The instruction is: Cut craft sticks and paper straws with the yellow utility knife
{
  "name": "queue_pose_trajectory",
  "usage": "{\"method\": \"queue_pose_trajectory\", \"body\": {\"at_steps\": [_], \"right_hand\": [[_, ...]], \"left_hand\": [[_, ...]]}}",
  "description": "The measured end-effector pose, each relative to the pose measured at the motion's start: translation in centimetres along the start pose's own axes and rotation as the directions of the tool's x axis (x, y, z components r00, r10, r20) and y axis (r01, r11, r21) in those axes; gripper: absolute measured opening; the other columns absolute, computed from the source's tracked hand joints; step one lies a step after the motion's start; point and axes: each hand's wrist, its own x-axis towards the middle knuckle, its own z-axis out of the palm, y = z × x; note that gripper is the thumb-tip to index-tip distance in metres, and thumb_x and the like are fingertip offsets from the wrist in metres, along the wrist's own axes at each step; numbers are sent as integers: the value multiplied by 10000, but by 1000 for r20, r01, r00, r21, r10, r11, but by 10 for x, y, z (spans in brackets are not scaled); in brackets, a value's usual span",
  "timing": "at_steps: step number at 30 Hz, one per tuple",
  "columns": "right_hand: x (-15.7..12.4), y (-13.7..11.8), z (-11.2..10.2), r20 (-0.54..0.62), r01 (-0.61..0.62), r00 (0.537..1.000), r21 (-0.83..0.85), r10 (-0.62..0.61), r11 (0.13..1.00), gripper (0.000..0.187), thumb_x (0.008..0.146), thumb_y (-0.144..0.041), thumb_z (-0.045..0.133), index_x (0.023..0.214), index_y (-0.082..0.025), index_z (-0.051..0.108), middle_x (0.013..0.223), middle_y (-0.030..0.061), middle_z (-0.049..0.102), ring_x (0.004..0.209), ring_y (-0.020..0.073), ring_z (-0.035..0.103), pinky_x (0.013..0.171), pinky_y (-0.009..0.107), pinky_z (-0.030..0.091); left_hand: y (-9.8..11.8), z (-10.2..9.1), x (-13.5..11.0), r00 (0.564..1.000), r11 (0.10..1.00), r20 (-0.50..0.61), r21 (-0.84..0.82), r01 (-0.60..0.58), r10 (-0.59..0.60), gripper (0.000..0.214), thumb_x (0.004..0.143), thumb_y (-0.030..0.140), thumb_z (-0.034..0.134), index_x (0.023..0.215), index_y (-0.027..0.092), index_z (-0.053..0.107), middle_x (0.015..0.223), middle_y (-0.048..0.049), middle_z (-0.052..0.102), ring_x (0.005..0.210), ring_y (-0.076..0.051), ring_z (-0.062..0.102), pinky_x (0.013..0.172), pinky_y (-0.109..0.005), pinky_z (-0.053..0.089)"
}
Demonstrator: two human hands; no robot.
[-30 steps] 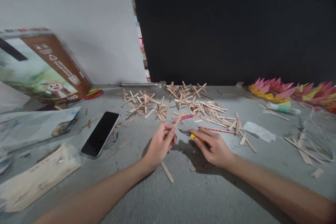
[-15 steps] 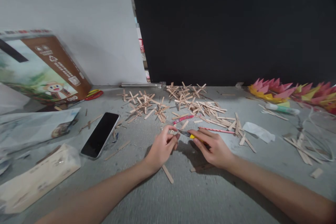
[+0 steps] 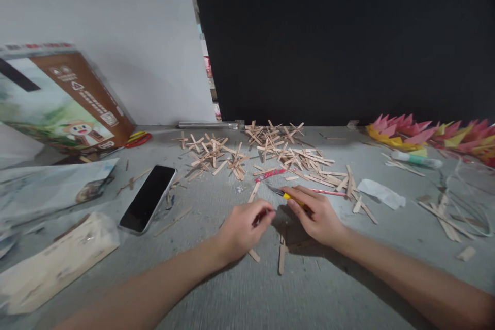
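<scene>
My right hand point(image 3: 315, 216) is closed round a yellow-handled craft knife point(image 3: 286, 196), its blade pointing up and left over the grey table. My left hand point(image 3: 243, 229) lies just left of it with fingers curled and pinched together; what they hold is hidden. A wooden stick point(image 3: 281, 258) lies on the table between the two hands, and a shorter piece point(image 3: 254, 255) shows under my left hand. Another stick point(image 3: 253, 192) lies just beyond my left fingers. A heap of wooden sticks and glued stick crosses point(image 3: 282, 152) spreads across the table behind the hands.
A black phone point(image 3: 147, 197) lies left of my hands. A printed cardboard box point(image 3: 65, 103) leans at the far left, with plastic packets point(image 3: 50, 263) in front of it. Pink and yellow paper flowers point(image 3: 429, 134), a glue tube point(image 3: 415, 160), white paper scrap point(image 3: 381, 193) lie right.
My left hand has come down and towards me, from holding a stick upright to a low pinch by the table. A stick now lies between the hands. The knife moved slightly up.
</scene>
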Motion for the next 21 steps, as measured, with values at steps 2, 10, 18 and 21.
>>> {"method": "queue_pose_trajectory", "body": {"at_steps": [2,10,18,21], "right_hand": [[0,-1,0,-1,-13,1000,3,13,1000,327,1084,-290,474,1365,-249,637,1032,79,729,875,208,708,774,330,562],[0,0,2,16,-50,999,37,50,998,326,1090,-310,473,1363,-245,638,1057,91,721,893,210,694,796,348,560],[1,-2,1,28,-38,999,30,37,999,337,1092,-303,462,1379,-250,630,1001,82,701,876,209,685,778,342,556],[1,-1,1,29,-43,999,40,42,998,333,1089,-295,470,1379,-257,628,978,70,690,853,202,675,764,336,545]], "left_hand": [[4,-1,-1,963,964,139,101,-246,231,290,1074,384,481,1091,199,703,948,-54,710,867,-181,635,817,-301,472],[13,-3,0,736,758,425,156,-634,527,364,982,472,643,1246,232,715,1043,-91,677,939,-231,616,854,-364,478],[6,0,0,842,834,335,220,-506,423,223,991,172,555,1129,194,728,1057,-91,641,1009,-226,580,898,-356,486],[7,1,0,869,857,319,235,-458,377,335,1019,186,533,1329,227,656,1103,-89,627,1032,-221,569,898,-345,489]]}}
